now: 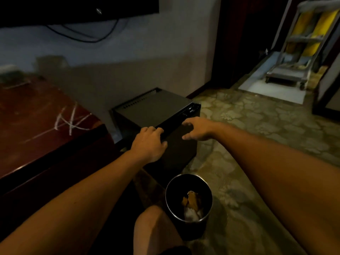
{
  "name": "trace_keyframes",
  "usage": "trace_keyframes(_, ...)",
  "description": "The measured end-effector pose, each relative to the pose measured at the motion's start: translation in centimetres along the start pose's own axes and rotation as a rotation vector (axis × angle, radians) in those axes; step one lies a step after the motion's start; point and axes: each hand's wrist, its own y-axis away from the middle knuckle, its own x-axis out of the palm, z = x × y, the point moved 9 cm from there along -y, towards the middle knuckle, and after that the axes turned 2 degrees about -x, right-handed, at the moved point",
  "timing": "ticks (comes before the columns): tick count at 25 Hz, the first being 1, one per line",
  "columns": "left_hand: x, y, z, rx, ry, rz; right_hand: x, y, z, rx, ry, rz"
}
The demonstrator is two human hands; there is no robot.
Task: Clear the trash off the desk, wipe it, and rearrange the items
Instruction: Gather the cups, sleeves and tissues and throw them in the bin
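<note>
The dark red-brown desk (36,126) fills the left side, its top streaked with white marks. Right of it, on the floor, stands a small black cabinet (156,109). My left hand (149,142) grips the cabinet's top front edge, fingers curled over it and thumb on the front face. My right hand (197,129) hovers at the same edge further right, with its fingers spread and holding nothing. A round black trash bin (171,199) stands on the floor below the cabinet, with crumpled brown and white trash inside.
Blurred objects sit at the desk's far left corner (12,74). A dark screen (73,8) with dangling cables hangs on the wall above. A housekeeping cart (301,52) with yellow bags stands in the doorway at upper right. Patterned carpet (257,126) covers the floor. My bare knee (152,232) is at the bottom.
</note>
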Motion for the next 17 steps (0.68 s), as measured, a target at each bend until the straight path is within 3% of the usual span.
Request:
trace_keyframes(4, -6.0, 1.2, 0.8, -0.040, -0.200, -0.054, -4.0, 1.0, 5.3, -0.111, 0.260, -0.040)
trace_keyframes(9, -11.1, 3.6, 5.0, -0.157, -0.208, -0.028, -5.9, 1.6, 12.4, -0.198, 0.596, -0.101)
trace_keyframes(17, -17.5, 9.9, 14.7, -0.346, -0.199, -0.139, -3.8, 3.5, 26.3, -0.451, 0.619, -0.168)
